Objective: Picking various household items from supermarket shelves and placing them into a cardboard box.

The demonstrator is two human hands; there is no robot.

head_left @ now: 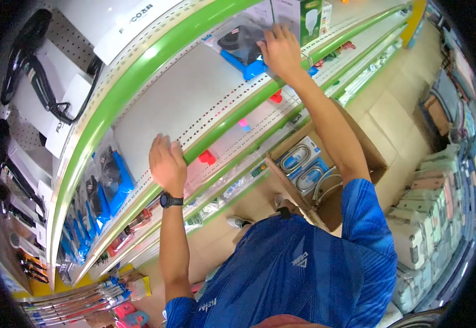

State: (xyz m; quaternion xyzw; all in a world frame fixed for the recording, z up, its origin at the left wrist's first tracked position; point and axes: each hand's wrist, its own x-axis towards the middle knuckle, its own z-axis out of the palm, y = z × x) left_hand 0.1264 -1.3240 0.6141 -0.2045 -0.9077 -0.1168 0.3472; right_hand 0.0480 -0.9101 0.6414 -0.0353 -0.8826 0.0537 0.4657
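My left hand, with a black watch on its wrist, rests at the front of a white shelf, holding nothing. Up the shelf, my right hand touches a clear plastic packet with a black round item and a blue edge. Whether its fingers grip the packet is hidden. Just past that hand stand boxes, one a green and white light bulb box. Similar blue-edged packets stand further along the same shelf, left of my left hand.
A green rail edges the shelf. Below, an open cardboard box holds packaged hoses. Black hair dryers stand on the upper shelf at left. Wrapped textile stacks line the right side. Long-handled poles lie at lower left.
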